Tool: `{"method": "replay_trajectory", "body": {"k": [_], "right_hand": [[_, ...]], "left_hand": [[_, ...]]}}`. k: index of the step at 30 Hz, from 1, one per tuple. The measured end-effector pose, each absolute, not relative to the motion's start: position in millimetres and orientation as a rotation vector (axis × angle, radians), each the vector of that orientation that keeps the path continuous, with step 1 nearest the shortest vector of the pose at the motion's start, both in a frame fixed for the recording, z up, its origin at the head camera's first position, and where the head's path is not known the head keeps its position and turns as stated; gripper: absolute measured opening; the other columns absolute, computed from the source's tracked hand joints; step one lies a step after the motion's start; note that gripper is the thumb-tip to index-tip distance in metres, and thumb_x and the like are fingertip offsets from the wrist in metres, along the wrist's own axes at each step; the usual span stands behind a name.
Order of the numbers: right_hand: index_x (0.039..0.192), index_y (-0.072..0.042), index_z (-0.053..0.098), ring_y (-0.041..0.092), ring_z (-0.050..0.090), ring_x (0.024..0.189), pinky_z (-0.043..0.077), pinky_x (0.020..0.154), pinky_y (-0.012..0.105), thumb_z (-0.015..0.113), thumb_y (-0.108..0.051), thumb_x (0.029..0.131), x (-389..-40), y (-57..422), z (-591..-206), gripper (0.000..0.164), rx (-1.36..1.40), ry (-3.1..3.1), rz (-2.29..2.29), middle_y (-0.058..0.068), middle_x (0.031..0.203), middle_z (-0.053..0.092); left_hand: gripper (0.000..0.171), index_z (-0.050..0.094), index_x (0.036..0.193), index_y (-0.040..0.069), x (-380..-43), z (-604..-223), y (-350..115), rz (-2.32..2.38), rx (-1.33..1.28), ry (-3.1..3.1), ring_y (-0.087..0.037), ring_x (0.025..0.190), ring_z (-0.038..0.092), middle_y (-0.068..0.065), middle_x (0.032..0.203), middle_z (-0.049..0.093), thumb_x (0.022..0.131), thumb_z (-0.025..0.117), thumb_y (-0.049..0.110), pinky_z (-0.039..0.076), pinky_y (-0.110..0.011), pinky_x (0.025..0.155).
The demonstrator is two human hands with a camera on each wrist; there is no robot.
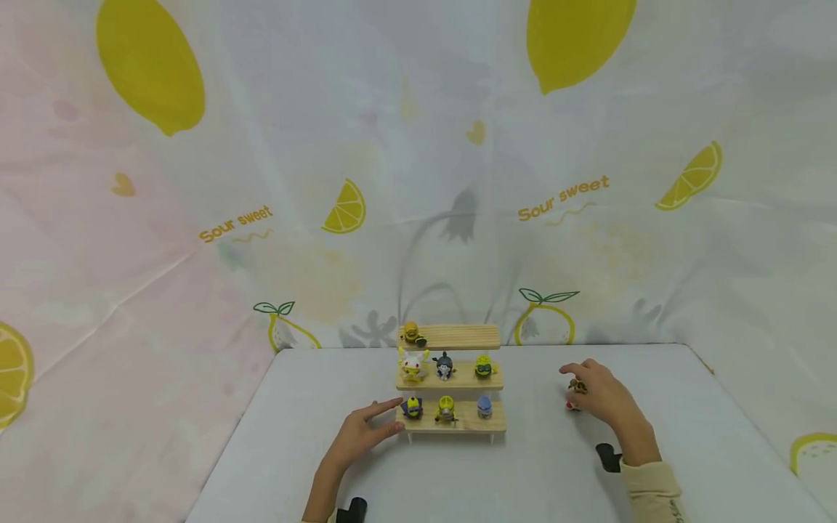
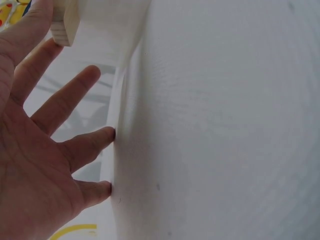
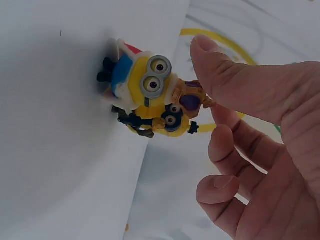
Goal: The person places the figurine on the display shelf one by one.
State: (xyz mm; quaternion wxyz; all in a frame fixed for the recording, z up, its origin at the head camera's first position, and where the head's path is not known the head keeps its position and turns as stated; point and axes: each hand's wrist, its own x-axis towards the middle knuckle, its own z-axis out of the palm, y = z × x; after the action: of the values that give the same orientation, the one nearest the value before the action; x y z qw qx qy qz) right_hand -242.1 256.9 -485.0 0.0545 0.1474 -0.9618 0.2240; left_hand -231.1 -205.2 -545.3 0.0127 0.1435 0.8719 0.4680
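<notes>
My left hand (image 1: 360, 434) rests at the left end of a three-tier wooden display stand (image 1: 458, 427), fingers spread. In the left wrist view, the index fingertip touches the wooden step (image 2: 67, 22). My right hand (image 1: 603, 394) is over two small toy figures on the right of the table. One is a Minion figure with a crown (image 3: 150, 82), red cape and grey goggles. Behind it is a second Minion figure (image 3: 175, 122) with dark goggles. Thumb and fingers stand apart around the crown; any contact there is unclear.
Small figures stand on the tiers: an orange-yellow one (image 1: 410, 333) on top, a white-and-yellow one (image 1: 413, 365) among three in the middle, a blue one (image 1: 484, 407) among three at the bottom. A lemon-print cloth (image 1: 418, 181) hangs behind the white table (image 1: 281, 421).
</notes>
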Motion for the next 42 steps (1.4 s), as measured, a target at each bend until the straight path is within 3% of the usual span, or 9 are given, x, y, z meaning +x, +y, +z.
{"method": "replay_trajectory", "body": {"k": [13, 23, 42], "right_hand": [[0.114, 0.003, 0.065, 0.041, 0.055, 0.093, 0.050, 0.074, 0.056, 0.084, -0.017, 0.078, -243, 267, -480, 0.045, 0.333, -2.988, 0.661, 0.020, 0.102, 0.057], [0.101, -0.002, 0.069, 0.030, 0.050, 0.080, 0.047, 0.061, 0.044, 0.089, -0.019, 0.072, -240, 269, -487, 0.039, 0.250, -2.981, 0.639, 0.012, 0.091, 0.054], [0.090, -0.007, 0.072, 0.026, 0.051, 0.078, 0.047, 0.062, 0.042, 0.084, -0.012, 0.077, -234, 270, -489, 0.019, 0.301, -2.909, 0.670, 0.010, 0.088, 0.056]], "left_hand": [[0.050, 0.068, 0.129, 0.023, -230, -545, -204, 1.455, 0.428, 2.716, -0.046, 0.134, 0.041, 0.003, 0.132, 0.062, 0.085, 0.075, 0.046, 0.027, -0.062, 0.111], [0.049, 0.068, 0.129, 0.025, -231, -546, -205, 1.446, 0.419, 2.711, -0.048, 0.134, 0.039, 0.003, 0.132, 0.062, 0.085, 0.075, 0.046, 0.027, -0.064, 0.110], [0.049, 0.067, 0.130, 0.024, -231, -543, -205, 1.449, 0.400, 2.702, -0.050, 0.134, 0.037, 0.001, 0.133, 0.061, 0.085, 0.075, 0.045, 0.026, -0.065, 0.110]]}}
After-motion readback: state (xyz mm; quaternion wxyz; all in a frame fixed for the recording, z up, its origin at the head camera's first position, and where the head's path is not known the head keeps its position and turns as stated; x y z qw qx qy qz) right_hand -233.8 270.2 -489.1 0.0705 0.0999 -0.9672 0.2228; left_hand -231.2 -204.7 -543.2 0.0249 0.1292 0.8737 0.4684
